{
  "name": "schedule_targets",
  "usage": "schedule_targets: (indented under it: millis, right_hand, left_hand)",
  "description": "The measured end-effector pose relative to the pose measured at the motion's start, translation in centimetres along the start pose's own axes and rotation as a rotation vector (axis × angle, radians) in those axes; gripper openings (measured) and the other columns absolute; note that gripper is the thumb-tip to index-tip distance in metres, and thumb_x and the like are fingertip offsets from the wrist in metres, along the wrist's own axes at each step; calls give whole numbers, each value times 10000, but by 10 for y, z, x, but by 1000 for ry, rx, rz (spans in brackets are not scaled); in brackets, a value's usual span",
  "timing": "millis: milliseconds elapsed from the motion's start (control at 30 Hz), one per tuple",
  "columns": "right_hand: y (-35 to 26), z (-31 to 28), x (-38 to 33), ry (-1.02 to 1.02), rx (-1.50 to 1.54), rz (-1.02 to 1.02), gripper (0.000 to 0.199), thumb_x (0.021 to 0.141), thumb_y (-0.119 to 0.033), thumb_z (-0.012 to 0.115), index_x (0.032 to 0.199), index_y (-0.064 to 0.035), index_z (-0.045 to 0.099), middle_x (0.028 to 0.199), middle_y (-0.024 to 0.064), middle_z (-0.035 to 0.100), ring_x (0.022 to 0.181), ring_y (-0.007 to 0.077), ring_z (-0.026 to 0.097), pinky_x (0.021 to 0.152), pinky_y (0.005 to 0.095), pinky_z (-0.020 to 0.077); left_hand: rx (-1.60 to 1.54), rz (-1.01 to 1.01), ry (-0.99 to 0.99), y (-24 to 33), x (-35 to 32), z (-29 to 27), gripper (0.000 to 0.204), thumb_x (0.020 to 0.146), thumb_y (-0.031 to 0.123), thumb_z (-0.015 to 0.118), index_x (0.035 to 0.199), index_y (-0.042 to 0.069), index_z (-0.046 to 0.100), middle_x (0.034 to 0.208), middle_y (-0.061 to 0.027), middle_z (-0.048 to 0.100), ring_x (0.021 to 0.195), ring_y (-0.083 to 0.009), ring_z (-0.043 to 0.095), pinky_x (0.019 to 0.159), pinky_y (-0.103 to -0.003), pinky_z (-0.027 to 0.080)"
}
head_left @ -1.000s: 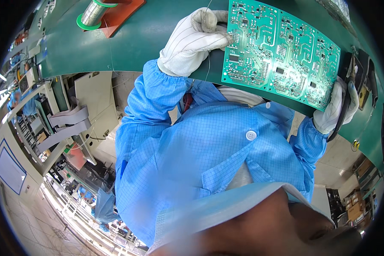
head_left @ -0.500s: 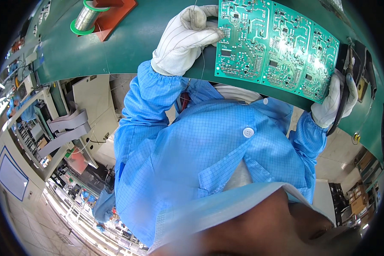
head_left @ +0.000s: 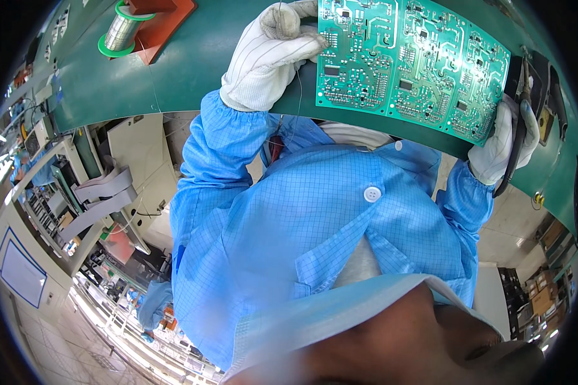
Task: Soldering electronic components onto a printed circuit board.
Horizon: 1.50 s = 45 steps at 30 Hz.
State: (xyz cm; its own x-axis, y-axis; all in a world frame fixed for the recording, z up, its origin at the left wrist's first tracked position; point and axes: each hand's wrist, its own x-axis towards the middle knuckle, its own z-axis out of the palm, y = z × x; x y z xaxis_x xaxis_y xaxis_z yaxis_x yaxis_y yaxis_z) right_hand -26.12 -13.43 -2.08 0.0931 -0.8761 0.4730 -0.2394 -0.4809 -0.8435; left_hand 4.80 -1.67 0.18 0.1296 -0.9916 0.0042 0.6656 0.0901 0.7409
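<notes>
Green matting is covering a curved-looking workbench (head_left: 173, 77) that is running across the top of the view, with factory shelving and floor showing below. A person in a blue checked smock and white gloves is leaning over it. A green circuit board (head_left: 411, 64), solder side up and made of several repeated panels, is lying flat on the bench between the hands. The left hand (head_left: 273, 54) is resting at the board's left edge, fingers curled together and pinching what appears to be a thin strand of solder wire (head_left: 298, 83) that is trailing down toward the body. The right hand (head_left: 504, 144) is gripping a dark-handled tool (head_left: 519, 131), probably a soldering iron, fingers closed around the handle at the board's right edge; its tip is hidden. A spool of solder (head_left: 122, 29) on an orange stand (head_left: 164, 22) is sitting well apart, at the far left. Many joints are already looking shiny, yet which are freshly done cannot be told, so the soldering seems to be mid-course, with neither wire nor tool visibly touching a joint.
</notes>
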Motion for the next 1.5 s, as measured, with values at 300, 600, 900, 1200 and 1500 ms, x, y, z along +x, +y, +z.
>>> schedule_targets:
  millis: [300,600,900,1200,1500]
  right_hand:
    - [0,-3,-4,8,-88,7,226,854,62,654,1060,-21,698,1117,94,614,999,235,676,907,316,565]
    - [1,0,0,41,95,73,330,880,63,619,1177,-1,490,978,185,697,926,203,687,861,330,561]
    - [0,-2,-2,68,130,65,334,873,60,620,1180,-10,511,986,193,699,928,211,683,865,346,556]
    - [-2,-4,-6,70,215,72,377,857,71,615,1204,-34,515,994,185,700,878,204,676,792,318,550]
    - [-2,-7,0,63,148,79,366,835,68,654,1168,-35,545,961,151,700,811,159,654,726,270,533]
  left_hand:
    - [-4,-90,233,5,-9,8,360,758,-48,694,802,99,369,1347,-280,503,933,-193,617,782,-264,479]
    - [-239,370,-490,-45,20,-60,342,756,-61,684,808,100,386,1329,-272,513,846,-187,613,734,-253,459]
    - [119,24,143,-13,-12,-23,253,815,-71,665,857,74,463,1269,-177,556,1088,-270,609,909,-387,525]
    - [207,-19,225,-6,-12,-5,291,820,-118,628,819,83,418,1284,-212,547,1033,-240,632,880,-364,533]
    - [186,21,232,-9,-8,-9,242,823,-78,636,857,86,461,1239,-203,571,981,-221,631,831,-345,526]
